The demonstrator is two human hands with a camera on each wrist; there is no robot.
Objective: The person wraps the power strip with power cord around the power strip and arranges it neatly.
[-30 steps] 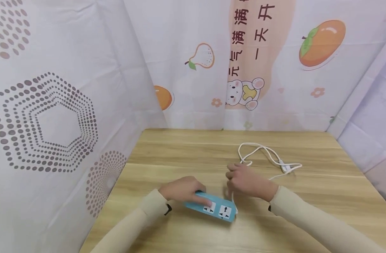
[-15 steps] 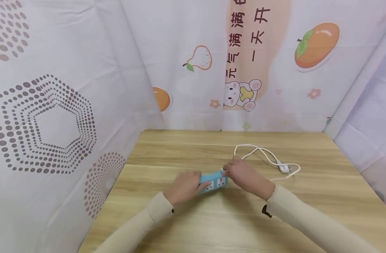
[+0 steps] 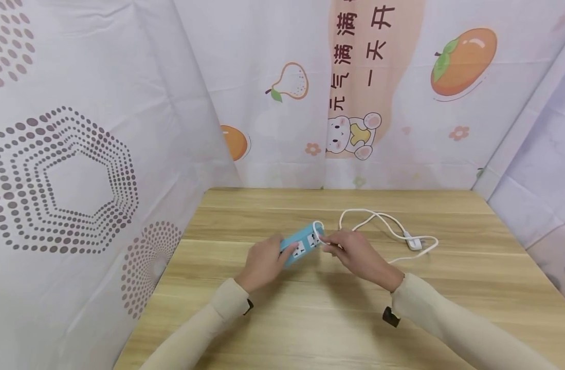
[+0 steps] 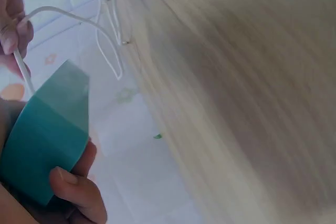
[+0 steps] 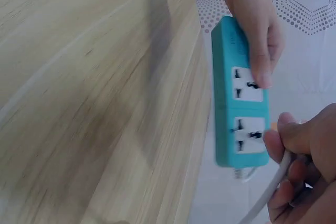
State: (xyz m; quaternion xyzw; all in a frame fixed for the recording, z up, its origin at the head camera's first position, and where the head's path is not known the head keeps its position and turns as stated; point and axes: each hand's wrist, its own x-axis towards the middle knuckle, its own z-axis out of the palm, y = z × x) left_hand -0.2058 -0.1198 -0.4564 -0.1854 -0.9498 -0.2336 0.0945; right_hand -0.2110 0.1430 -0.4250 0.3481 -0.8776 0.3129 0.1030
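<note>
A blue power strip (image 3: 305, 244) with two white socket faces is held above the table by my left hand (image 3: 262, 263), thumb across its socket side and fingers behind it. In the left wrist view the strip's plain teal back (image 4: 50, 129) shows, fingers curled around its edge. My right hand (image 3: 356, 255) pinches the white cord (image 5: 273, 184) between thumb and fingers, close to the strip's far end. From that end the cord loops over the strip's outer socket in the head view. The rest of the cord runs past my right hand to a white plug (image 3: 413, 241) on the table.
The wooden table (image 3: 245, 216) spreads beneath both hands. Loose cord loops (image 3: 379, 213) lie at its back right. A patterned curtain (image 3: 263, 144) closes off the back, and another (image 3: 78, 180) the left side.
The power strip has risen and moved away from me, its right end now tilted up. My right hand has moved from the loose cord to the strip's end, bringing the cord over it.
</note>
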